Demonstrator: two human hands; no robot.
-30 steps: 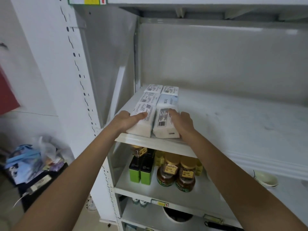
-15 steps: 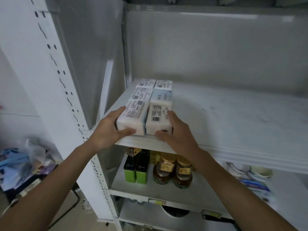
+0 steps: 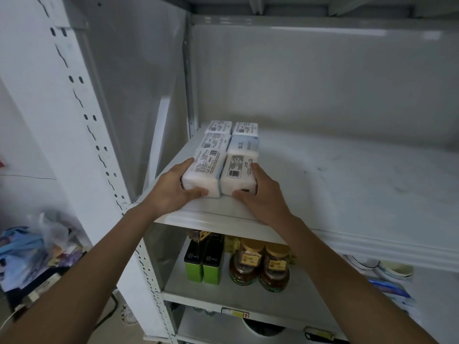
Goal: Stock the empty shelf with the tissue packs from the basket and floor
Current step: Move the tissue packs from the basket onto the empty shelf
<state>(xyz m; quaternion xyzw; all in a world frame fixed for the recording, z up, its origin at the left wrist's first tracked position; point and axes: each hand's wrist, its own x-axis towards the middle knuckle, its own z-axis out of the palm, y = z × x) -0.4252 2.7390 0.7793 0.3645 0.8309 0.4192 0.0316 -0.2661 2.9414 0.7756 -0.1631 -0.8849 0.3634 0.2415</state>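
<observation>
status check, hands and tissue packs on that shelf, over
Left hand grips front-left tissue pack; right hand grips front-right tissue pack. Four more packs behind. Shelf open to the right.

- Gripped tissue packs (image 3: pixel 219 175): glossy plastic wrap, printed labels.
- Shelf (image 3: pixel 347 184) beneath the grip: white painted metal, smooth, scuffed.
- Jars (image 3: pixel 258 269) below: shiny glass.

Six white tissue packs (image 3: pixel 224 157) lie flat in two touching rows at the shelf's (image 3: pixel 347 184) left end

Dim cool light, soft glare above, blurred, warped edges
</observation>
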